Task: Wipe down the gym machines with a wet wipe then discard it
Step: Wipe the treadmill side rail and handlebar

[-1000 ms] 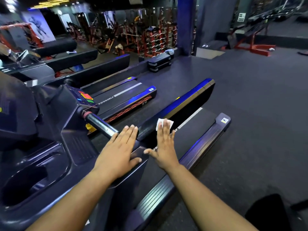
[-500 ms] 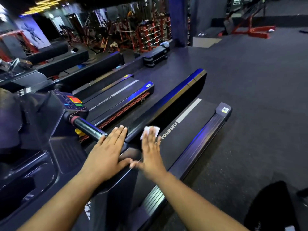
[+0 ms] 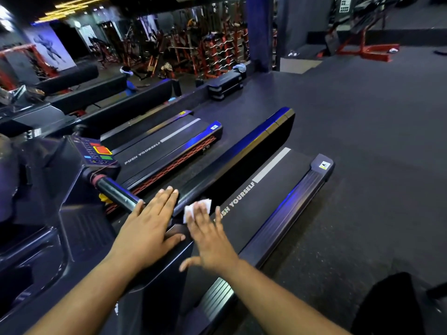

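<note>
A dark treadmill [image 3: 263, 189] with "PUSH YOURSELF" printed on its belt lies below me. My left hand [image 3: 152, 228] rests flat, fingers straight, on the treadmill's side arm beside the black handlebar [image 3: 116, 194]. My right hand [image 3: 208, 240] is spread flat with straight fingers and presses a white wet wipe [image 3: 197, 209] against the treadmill surface right of the left hand. Only the wipe's far part shows beyond the fingertips.
The treadmill console [image 3: 96, 153] with red, green and blue buttons stands at the left, with a cup holder recess [image 3: 26, 269] below it. A second treadmill [image 3: 174, 141] lies beyond. Dark rubber floor [image 3: 362, 141] spreads right. Red weight racks [image 3: 212, 49] stand far back.
My right hand has slid the wipe leftward and nearer to me, close beside the left hand. The left hand has stayed on the arm. The view has shifted a little.
</note>
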Available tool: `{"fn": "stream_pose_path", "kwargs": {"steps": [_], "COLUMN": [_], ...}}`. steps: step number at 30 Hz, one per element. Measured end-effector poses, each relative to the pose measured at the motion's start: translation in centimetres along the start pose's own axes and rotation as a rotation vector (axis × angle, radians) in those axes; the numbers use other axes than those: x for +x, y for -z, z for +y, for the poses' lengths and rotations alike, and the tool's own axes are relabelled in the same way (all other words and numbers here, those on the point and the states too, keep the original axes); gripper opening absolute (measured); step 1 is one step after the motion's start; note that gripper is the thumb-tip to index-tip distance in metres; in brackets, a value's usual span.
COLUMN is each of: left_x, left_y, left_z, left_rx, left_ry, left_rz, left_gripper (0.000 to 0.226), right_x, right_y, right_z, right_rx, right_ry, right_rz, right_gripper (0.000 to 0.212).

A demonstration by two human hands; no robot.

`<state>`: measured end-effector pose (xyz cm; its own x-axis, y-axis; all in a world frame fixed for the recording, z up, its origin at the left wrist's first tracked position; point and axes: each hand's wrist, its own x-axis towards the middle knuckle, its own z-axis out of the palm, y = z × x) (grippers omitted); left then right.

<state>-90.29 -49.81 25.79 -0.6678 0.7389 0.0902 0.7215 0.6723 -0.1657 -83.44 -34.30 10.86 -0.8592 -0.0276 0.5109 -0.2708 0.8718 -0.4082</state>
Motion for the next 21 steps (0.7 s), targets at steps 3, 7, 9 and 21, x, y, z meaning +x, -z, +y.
{"fn": "stream_pose_path", "kwargs": {"steps": [3,7,9,21], "left_x": [1.0,3.3,4.5,9.3], "left_y": [0.2,0.6,0.7,0.6], "left_z": [1.0,2.6,3.1,4.9], "left_rx": [-0.001,-0.019,-0.020,-0.044], "left_ry": [0.009,-0.011,-0.012,-0.075], "left_rz": [-0.001,0.000,-0.013,-0.029], "left_gripper": [0.104,0.103,0.102,0.107], "right_x": [1.7,5.7,6.6,7.9], "right_y": [1.5,7.6,9.3,12.6], "right_z": [2.8,7.5,7.4,12.7], "right_rx": [-0.112,-0.032,-0.072,-0.195], "right_ry": [-0.035,-0.397,-0.278,-0.262], "right_rz": [0.136,0.224,0.184,0.104], "right_gripper": [0.123,0.111,0.106,0.102]}}
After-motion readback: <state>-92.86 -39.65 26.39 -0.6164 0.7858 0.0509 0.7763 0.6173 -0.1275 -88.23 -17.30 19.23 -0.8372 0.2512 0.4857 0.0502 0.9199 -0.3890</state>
